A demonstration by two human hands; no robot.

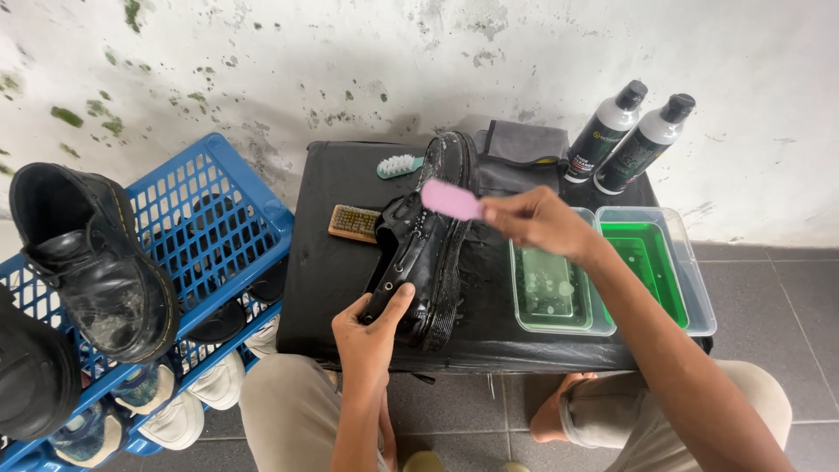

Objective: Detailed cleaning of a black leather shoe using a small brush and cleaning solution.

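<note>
Left hand clamps the wet black boot by its heel end, tilted sole-outward on the counter, likely to expose its side; right hand grips a pink brush just above the boot; two trays right of the boot, probably for dipping.

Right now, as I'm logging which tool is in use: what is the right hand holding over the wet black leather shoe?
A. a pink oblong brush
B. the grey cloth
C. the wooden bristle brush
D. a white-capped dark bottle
A: the right hand grips a pink oblong brush above the wet black leather shoe, which the left hand steadies.
</note>
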